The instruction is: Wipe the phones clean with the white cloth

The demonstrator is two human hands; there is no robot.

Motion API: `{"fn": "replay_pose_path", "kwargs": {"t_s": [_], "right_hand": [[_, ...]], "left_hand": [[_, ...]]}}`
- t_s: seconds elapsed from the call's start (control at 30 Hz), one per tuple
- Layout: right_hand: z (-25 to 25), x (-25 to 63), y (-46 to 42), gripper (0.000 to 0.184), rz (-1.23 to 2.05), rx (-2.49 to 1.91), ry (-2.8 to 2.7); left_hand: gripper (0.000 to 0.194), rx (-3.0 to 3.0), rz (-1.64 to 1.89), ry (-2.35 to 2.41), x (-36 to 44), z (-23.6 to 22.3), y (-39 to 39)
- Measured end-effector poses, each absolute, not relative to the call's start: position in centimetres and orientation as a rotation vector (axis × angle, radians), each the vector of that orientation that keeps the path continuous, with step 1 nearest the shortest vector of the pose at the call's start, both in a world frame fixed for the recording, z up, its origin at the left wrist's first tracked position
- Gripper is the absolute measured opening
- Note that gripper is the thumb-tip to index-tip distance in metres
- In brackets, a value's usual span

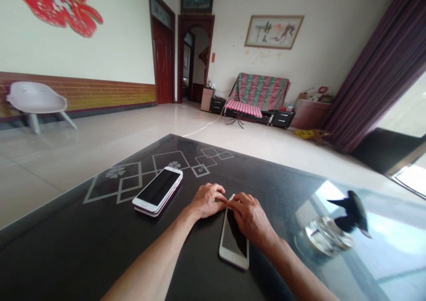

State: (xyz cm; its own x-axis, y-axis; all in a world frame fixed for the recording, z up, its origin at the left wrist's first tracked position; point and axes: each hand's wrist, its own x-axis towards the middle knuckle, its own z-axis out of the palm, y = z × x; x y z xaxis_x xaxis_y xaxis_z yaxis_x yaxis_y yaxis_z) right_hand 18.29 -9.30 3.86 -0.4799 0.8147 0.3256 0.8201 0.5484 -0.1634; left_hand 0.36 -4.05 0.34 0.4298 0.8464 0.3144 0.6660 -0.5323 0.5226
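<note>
A white phone (234, 247) lies face up on the black glass table (83, 243), right in front of me. My left hand (208, 200) and my right hand (250, 216) meet at its far end, fingers curled and pinched on the phone's top edge, where a small white bit shows between the fingertips. My right hand covers the upper part of the screen. To the left, two white phones (158, 190) lie stacked, face up, untouched.
A glass ashtray (328, 235) stands on the table at the right. Beyond the table is tiled floor, a white chair (36, 100) at the left wall, a covered sofa (259, 94) at the back and a dark curtain (379, 70) on the right.
</note>
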Motion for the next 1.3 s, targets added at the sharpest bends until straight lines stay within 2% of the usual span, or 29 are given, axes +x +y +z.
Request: {"fn": "replay_pose_path", "kwargs": {"t_s": [0.6, 1.1, 1.3], "right_hand": [[2.0, 19.7, -12.1, 0.026, -0.073, -1.503, -2.066], [1.2, 19.4, -10.7, 0.024, 0.041, -1.319, -2.009], [1.8, 19.0, -10.8, 0.03, 0.135, -1.161, -2.137]], "left_hand": [[0.012, 2.399, 0.763, 1.303, 0.3, 0.6, -4.5], [0.012, 2.454, 0.777, 1.302, 0.4, 0.6, -4.2], [0.013, 2.468, 0.78, 1.288, 0.4, 0.4, -4.1]]}}
